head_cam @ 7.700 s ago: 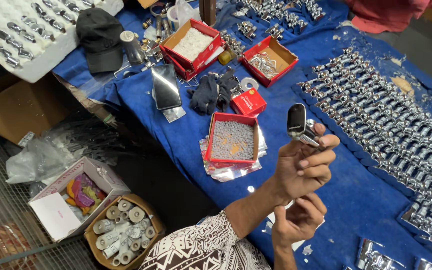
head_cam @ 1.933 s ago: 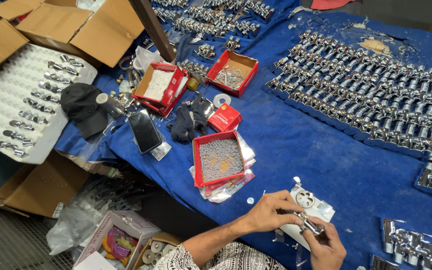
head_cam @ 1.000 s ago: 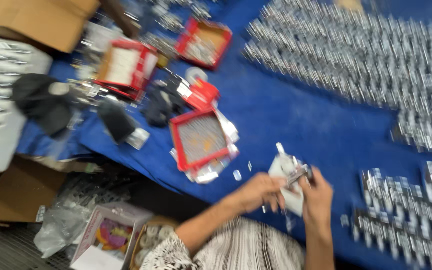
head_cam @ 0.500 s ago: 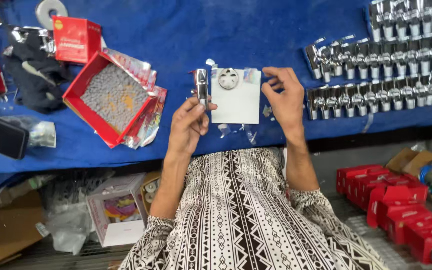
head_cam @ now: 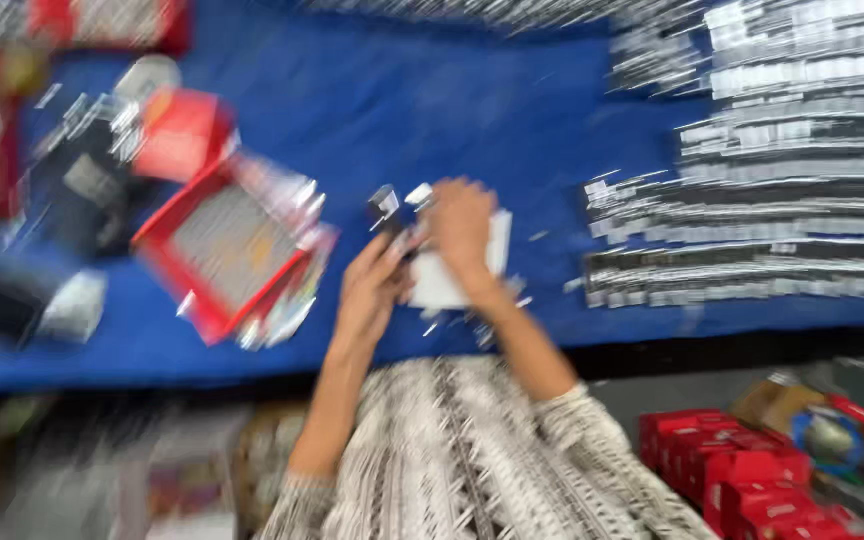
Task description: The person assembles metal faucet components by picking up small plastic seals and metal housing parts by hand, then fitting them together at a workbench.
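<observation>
Honestly the whole shot is smeared, so only the big shapes come through. Both hands sit close together over the blue cloth [head_cam: 472, 110], right at the table's near edge. The left hand [head_cam: 370, 285] is up against a small shiny metal part [head_cam: 385, 203], fingers curled in toward it, though I can't tell if they're actually clamped on it. The right hand [head_cam: 462, 222] lies on top of a white card [head_cam: 452, 280], fingers bent down onto it; whether it's pinching anything is lost in the blur. Just left of the hands there's an open red box [head_cam: 227, 245] with something grey inside. Off to the right, rows of shiny metal parts [head_cam: 752, 220] cover the cloth. Lower right, well apart from the table, is a stack of small red boxes [head_cam: 742, 480].
</observation>
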